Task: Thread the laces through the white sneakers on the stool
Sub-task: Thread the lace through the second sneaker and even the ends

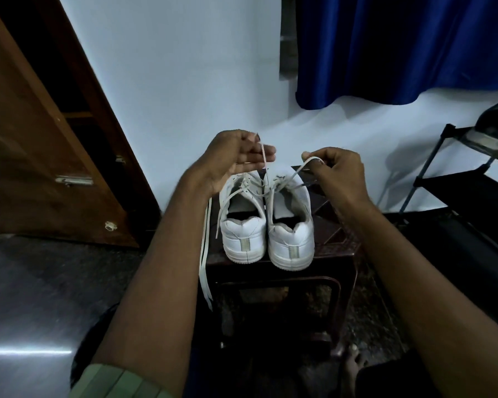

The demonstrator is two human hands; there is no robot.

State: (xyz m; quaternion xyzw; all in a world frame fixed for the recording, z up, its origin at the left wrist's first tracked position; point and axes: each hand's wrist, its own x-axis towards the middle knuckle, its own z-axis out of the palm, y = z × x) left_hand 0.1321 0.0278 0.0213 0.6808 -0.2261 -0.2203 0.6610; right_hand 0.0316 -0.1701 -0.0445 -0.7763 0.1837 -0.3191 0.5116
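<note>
Your hands, left and right, each pinch a lace end; sneakers sit at 6 o'clock beneath them, toes pointing to 12.

I see 2 sneakers on the stool; my left hand and right hand each pinch a lace end above them.

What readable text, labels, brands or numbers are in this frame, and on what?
None can be read.
Left sneaker: the heel tab is a plain pale strip with no print showing.
Right sneaker: the same, a blank heel tab.
Stool: dark, no label visible.
Wooden door: only metal fittings, no lettering.
Item on the black rack: too dark and blurred to tell.
</note>
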